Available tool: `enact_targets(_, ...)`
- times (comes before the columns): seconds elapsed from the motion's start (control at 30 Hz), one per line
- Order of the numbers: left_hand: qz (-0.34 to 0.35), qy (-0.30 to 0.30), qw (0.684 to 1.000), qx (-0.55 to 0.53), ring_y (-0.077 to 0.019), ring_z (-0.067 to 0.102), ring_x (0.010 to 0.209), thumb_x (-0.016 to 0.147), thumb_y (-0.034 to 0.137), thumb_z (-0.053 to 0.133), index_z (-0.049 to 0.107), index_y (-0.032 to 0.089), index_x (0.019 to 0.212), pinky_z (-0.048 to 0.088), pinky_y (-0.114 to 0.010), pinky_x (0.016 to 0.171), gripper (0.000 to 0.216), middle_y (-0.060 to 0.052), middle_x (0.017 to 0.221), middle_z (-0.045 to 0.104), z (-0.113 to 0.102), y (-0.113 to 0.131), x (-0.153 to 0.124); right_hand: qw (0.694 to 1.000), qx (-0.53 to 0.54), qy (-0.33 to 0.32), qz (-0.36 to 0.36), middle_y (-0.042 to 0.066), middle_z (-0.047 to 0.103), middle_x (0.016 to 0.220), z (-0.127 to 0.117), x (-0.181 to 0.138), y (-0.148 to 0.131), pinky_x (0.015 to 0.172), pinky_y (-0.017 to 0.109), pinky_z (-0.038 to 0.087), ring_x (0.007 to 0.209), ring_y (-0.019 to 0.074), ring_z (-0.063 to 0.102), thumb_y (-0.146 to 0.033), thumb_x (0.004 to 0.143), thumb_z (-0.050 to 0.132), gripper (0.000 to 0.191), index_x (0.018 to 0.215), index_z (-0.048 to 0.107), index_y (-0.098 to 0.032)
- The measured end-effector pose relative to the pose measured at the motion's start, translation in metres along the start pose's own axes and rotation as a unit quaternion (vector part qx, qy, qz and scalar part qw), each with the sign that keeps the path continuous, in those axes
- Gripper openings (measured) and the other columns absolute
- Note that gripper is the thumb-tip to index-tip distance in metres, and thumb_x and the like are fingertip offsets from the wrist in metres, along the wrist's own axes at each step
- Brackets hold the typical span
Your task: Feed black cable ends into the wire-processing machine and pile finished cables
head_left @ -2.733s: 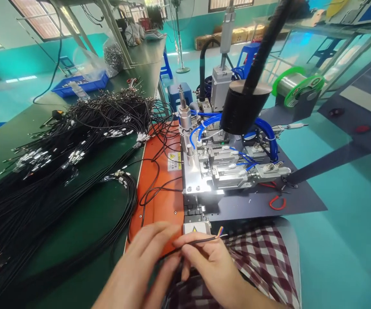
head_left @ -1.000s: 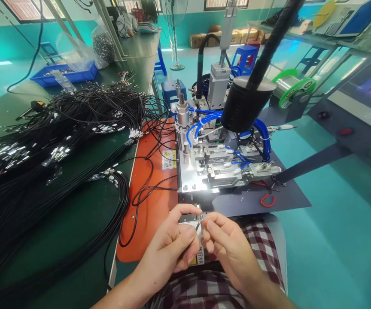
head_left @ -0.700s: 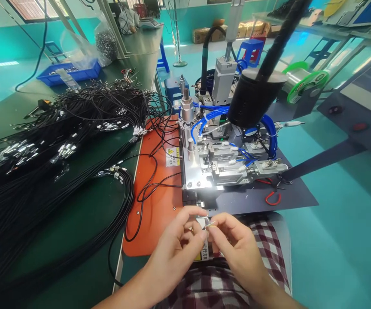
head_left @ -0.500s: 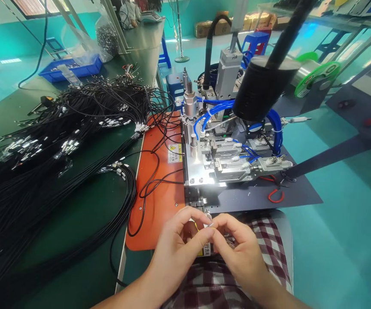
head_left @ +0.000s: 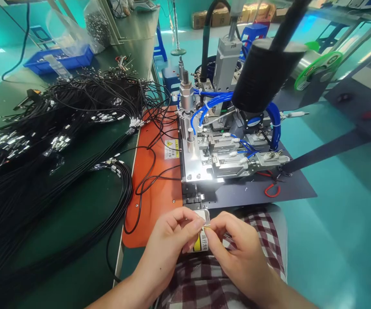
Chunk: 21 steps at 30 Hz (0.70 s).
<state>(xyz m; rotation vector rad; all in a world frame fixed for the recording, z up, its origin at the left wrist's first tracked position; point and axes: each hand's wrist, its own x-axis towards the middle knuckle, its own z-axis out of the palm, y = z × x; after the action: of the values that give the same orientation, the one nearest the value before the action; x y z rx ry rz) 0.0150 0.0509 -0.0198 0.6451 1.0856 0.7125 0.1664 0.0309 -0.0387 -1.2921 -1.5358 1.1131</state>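
Observation:
My left hand and my right hand meet at their fingertips just in front of the machine's front edge. Both pinch the thin end of a cable between thumb and forefinger; the end is tiny and mostly hidden by the fingers. The hands hover over my checked lap. Right behind them stands a metal fixture with blue air hoses on an orange base plate.
Heaps of black cables with metal ends cover the green bench on the left. A black cylinder on an arm hangs over the fixture. A green wire spool sits at the right, a blue tray far back left.
The hands rose from my lap toward the machine's front edge. The cable, first held stretched out with coloured wire tips showing, is now pinched at its end between both hands' fingertips.

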Motion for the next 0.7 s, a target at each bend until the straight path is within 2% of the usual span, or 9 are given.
enact_targets(0.1,-0.041,-0.046,0.995,-0.084,-0.0047,0.028,0.048,0.081,0.03,0.066,0.057,0.013,0.071,0.021,-0.019,0.048,0.022,0.006,0.05,0.041,-0.0026,-0.005,0.0022,0.991,0.084,-0.024,0.098,-0.002,0.053,0.062,0.0024,0.0005,-0.001,0.054,0.025,0.04,0.056,0.0128,0.047,-0.026,0.088,0.054,0.019,0.07,0.054,-0.021)
enact_targets(0.2,-0.052,-0.047,0.991,-0.11,-0.0044,0.026,0.047,0.081,0.029,0.065,0.055,0.013,0.07,0.02,-0.019,0.047,0.022,0.006,0.049,0.042,-0.0023,-0.0061,0.0031,0.98,0.125,-0.031,0.151,-0.004,0.047,0.061,0.005,-0.0001,0.0032,0.051,0.024,0.036,0.054,0.0113,0.042,-0.03,0.087,0.056,0.02,0.07,0.052,-0.02)
enact_targets(0.4,-0.005,-0.005,1.0,-0.027,-0.0042,0.029,0.046,0.08,0.032,0.066,0.057,0.013,0.072,0.02,-0.018,0.046,0.022,0.007,0.049,0.042,-0.0003,-0.0035,0.0029,0.984,0.104,-0.02,0.14,-0.002,0.049,0.064,0.005,0.0023,0.0076,0.054,0.025,0.037,0.058,0.0123,0.043,-0.032,0.089,0.054,0.022,0.071,0.052,-0.02)
enact_targets(0.57,0.032,0.014,0.995,0.096,-0.0079,0.042,0.046,0.082,0.034,0.064,0.059,0.015,0.078,0.031,-0.02,0.048,0.02,0.005,0.049,0.047,-0.0016,0.0001,0.0007,0.99,0.072,-0.017,0.118,-0.002,0.052,0.066,0.0046,0.0005,0.0074,0.056,0.025,0.039,0.06,0.0131,0.046,-0.03,0.089,0.053,0.019,0.073,0.054,-0.02)
enact_targets(0.7,0.039,0.006,0.996,0.074,-0.0064,0.039,0.052,0.082,0.036,0.065,0.06,0.016,0.076,0.03,-0.019,0.05,0.021,0.004,0.057,0.047,-0.0017,0.0011,-0.0022,0.994,0.038,-0.006,0.099,-0.001,0.054,0.068,0.0043,-0.0021,0.0054,0.057,0.026,0.039,0.062,0.0137,0.048,-0.027,0.088,0.054,0.016,0.073,0.055,-0.021)
